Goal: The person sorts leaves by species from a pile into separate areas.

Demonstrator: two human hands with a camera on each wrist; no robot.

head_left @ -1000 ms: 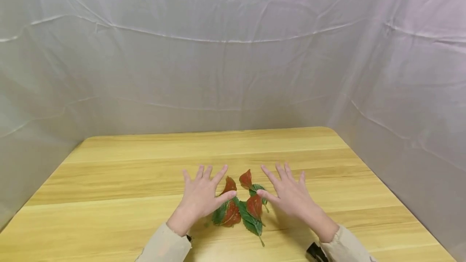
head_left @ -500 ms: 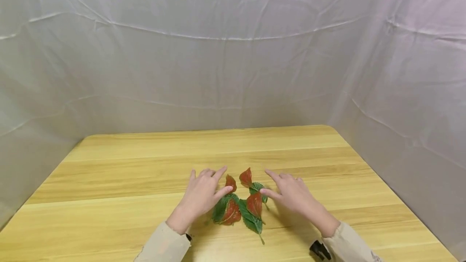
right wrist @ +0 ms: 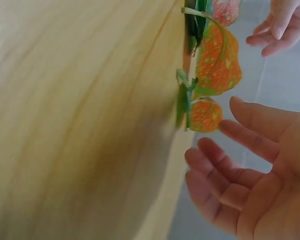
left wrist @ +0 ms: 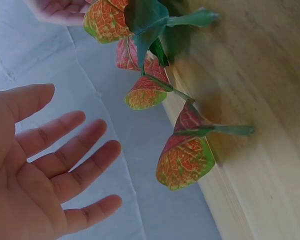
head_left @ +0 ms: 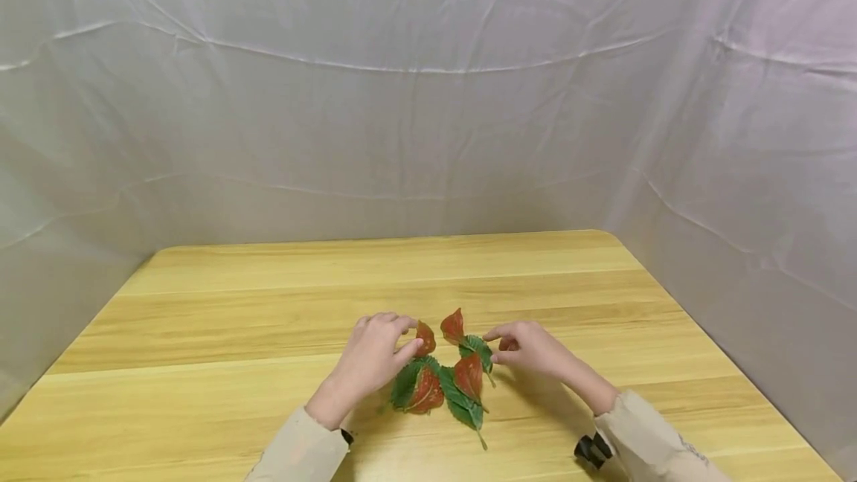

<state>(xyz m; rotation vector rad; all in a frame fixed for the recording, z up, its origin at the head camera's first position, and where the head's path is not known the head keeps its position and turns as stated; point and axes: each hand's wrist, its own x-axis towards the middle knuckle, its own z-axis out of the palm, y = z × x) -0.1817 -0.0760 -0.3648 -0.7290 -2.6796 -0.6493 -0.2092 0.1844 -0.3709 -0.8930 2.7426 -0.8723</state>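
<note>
Several artificial leaves lie in a loose ring on the wooden table. Two red leaves, one on the left [head_left: 425, 341] and one on the right [head_left: 452, 326], make up its far side. Nearer are a red leaf [head_left: 426, 391] over a green one [head_left: 405, 385], and another red leaf [head_left: 469, 376] over a long green leaf [head_left: 462, 406]. My left hand [head_left: 372, 354] hovers by the far left red leaf, thumb and fingers spread apart around nothing. My right hand [head_left: 532, 350], fingers loosely bent and holding nothing, is beside the right green leaf [head_left: 477, 348]. The right wrist view shows its fingers [right wrist: 210, 185] bent.
The wooden table [head_left: 234, 318] stretches out on every side of the leaves. Wrinkled grey cloth [head_left: 402, 132] hangs behind it and along both sides. Black wrist straps, one at the right cuff [head_left: 592, 452], show under beige sleeves [head_left: 301, 448].
Both hands were spread wide with straight fingers; the fingers have since bent inward. My right hand's fingers have lowered towards the right green leaf. The leaves have stayed put.
</note>
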